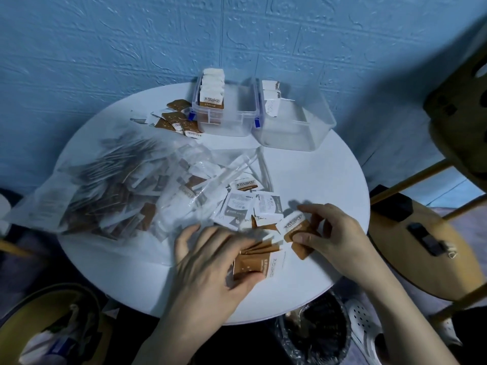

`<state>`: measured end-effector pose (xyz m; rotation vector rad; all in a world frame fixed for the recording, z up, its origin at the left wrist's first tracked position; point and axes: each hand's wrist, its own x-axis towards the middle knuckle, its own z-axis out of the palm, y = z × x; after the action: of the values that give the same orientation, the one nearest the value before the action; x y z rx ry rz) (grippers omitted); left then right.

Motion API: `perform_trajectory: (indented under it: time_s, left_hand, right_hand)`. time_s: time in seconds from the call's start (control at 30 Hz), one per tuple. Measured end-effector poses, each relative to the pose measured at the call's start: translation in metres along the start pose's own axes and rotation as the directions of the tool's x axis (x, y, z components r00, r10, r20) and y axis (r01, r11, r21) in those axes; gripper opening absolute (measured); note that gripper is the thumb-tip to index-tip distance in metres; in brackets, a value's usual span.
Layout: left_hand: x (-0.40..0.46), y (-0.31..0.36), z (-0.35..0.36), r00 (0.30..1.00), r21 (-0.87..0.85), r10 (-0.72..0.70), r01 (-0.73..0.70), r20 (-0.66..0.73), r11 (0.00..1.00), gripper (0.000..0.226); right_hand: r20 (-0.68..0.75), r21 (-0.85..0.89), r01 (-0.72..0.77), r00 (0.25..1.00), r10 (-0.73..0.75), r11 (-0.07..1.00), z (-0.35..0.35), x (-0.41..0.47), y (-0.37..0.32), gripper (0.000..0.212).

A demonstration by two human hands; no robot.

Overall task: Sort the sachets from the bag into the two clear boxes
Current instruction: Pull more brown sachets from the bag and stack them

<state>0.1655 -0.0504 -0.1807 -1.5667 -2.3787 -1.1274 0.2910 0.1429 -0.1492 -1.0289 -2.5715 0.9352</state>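
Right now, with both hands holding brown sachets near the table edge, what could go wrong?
1. The left hand grips a fanned stack of brown sachets; some may slip out.
2. The right hand works close to the table edge, so a sachet could fall.
3. White sachets lie mixed in and might be sorted wrongly.

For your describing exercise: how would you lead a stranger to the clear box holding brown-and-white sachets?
Start at the round white table against the blue wall; two clear plastic boxes stand at its far edge. Take the left clear box, nearest the scattered brown sachets. Its upright row of sachets shows a brown band, while the right clear box holds white ones.
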Motion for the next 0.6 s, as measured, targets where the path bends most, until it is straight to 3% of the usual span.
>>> perform_trajectory:
  time_s: [0.07,0.2,0.33,0.43,0.6]
  left_hand:
    - [0.001,-0.002,0.002,1.000,-0.002,0.007,-0.007,-0.012,1.000,0.036]
    - [-0.001,-0.006,0.004,0.999,-0.024,0.002,-0.003,-0.033,1.000,0.031]
    - [-0.003,-0.007,0.002,1.000,-0.051,-0.001,-0.001,-0.023,0.999,0.029]
    - [-0.003,-0.009,0.000,1.000,-0.083,-0.020,0.020,-0.004,0.996,0.030]
    - [-0.005,-0.006,-0.003,0.997,-0.150,-0.058,0.050,-0.050,0.987,0.046]
  right_hand:
    - [0.018,0.065,-0.022,1.000,0.021,0.998,-0.002,-0.001,0.002,0.028]
    - [0.028,0.209,-0.022,0.999,0.017,0.978,-0.008,-0.006,0.009,0.013]
    - [-0.032,0.483,0.059,0.998,-0.049,0.873,-0.015,-0.013,0.009,0.032]
    - [0.019,0.644,0.089,0.991,-0.132,0.760,-0.007,-0.016,0.004,0.034]
    - [0.109,0.674,0.084,0.971,-0.211,0.734,0.022,-0.024,-0.005,0.017]
